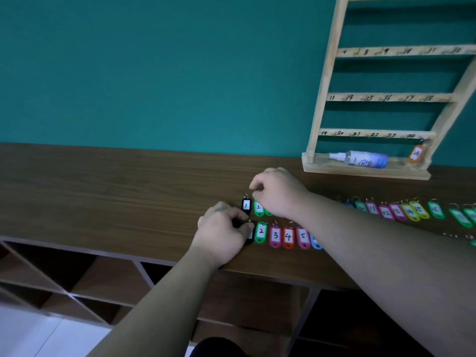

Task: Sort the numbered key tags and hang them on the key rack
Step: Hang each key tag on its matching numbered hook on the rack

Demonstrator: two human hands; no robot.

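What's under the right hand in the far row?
The right hand covers part of the green plastic tag marked 2 and most of another green tag beside it. Black tag 1 lies clear. Anything under the forearm is hidden.

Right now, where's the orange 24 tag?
Head view, upper right: the orange 24 tag appears to hang at the right end of the key rack's bottom rail, under the 24 mark, right of the spray bottle lying on the rack's base.
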